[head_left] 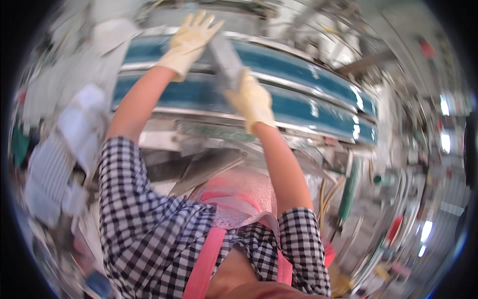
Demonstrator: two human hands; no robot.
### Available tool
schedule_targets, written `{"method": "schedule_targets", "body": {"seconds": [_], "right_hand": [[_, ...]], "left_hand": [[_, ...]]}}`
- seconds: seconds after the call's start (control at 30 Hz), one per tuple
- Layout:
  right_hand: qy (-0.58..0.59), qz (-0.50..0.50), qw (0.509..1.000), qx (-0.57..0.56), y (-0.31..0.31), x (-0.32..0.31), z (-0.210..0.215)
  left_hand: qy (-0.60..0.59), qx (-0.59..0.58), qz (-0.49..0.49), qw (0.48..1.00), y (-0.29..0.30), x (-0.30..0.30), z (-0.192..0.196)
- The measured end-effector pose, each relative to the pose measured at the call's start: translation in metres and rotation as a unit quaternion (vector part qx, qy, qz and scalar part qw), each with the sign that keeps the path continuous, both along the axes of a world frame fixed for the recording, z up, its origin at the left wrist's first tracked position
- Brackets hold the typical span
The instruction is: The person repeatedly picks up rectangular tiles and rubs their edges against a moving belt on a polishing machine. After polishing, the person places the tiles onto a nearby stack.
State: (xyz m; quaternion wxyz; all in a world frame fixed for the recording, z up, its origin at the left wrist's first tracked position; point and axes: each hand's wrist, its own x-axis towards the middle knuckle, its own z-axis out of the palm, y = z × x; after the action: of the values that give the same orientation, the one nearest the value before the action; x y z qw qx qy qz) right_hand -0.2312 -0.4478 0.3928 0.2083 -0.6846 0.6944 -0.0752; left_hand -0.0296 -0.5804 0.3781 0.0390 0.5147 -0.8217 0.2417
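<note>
A long grey bar [226,57], blurred by motion, lies crosswise over two blue-green belts [298,70] that run side by side. My right hand [253,102], in a cream rubber glove, grips its near end, the thumb on the left side and the fingers along the right. At the far end is my left hand [191,42], in a matching glove, with its fingers spread. One of its fingertips reaches the bar's upper left edge, but whether it touches cannot be made out.
Pale metal rails [294,87] border both belts. White ribbed sheets or cloth [55,169] sit at the left. A green cylinder [351,189] stands at the right below the belts. Dark flat boards [209,167] lie between my body and the near belt. Machine parts crowd the far side.
</note>
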Motion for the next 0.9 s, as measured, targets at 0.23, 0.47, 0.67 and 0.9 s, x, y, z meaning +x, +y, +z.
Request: {"method": "schedule_targets", "body": {"seconds": [0.23, 0.47, 0.67, 0.9], "right_hand": [[-0.065, 0.01, 0.997, -0.045, 0.009, -0.021, 0.028], [0.001, 0.258, 0.966, -0.012, -0.008, -0.107, 0.029], [-0.014, 0.288, 0.956, -0.044, -0.007, -0.126, 0.021], [-0.495, -0.128, 0.855, -0.083, 0.031, -0.15, -0.066]], "left_hand": [[-0.032, 0.136, -0.187, 0.972, -0.02, -0.041, 0.024], [0.03, 0.246, -0.169, 0.954, 0.064, -0.036, 0.032], [0.246, 0.298, -0.178, 0.905, 0.073, 0.008, -0.002], [0.638, 0.388, -0.083, 0.66, 0.104, 0.088, -0.079]]}}
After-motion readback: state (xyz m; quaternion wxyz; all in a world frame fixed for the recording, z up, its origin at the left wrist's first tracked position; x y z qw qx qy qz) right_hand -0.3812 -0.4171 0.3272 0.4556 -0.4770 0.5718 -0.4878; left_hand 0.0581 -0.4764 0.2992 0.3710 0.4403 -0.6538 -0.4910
